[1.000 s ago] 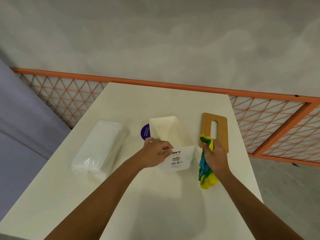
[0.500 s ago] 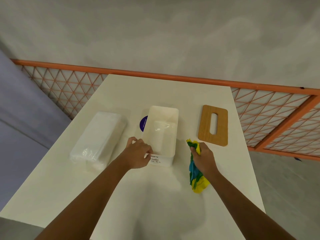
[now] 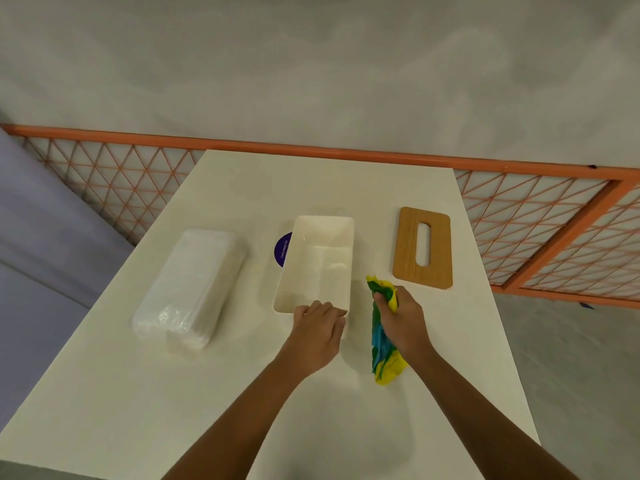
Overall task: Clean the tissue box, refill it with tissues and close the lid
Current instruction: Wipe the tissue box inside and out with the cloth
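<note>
Laid back flat since a second ago: tissue box [image 3: 317,261], then tipped up on end with its label showing, now sitting on its base in the middle of the table [image 3: 138,393]. White, rectangular, round-cornered, open at the top, nothing inside (glossy inner walls, faint raised ridge on the floor). Long axis pointing away from the person.

Held at the near end by the left hand [image 3: 317,327], fingers bent over the rim close to the near right corner. Just beside that corner, right hand [image 3: 403,323] closed in a fist round a bunched cloth [image 3: 379,341], yellow, green and blue, one end poking up above the fingers, the other hanging down to the table.

Further right, apart from the box: wooden lid [image 3: 423,247] lying flat, slot cut through its centre. Tucked against the box's left wall, purple round sticker [image 3: 283,249], partly hidden. Left again, wrapped tissue pack [image 3: 192,285], white, lying lengthwise. Behind the table, orange lattice fence [image 3: 540,230].
</note>
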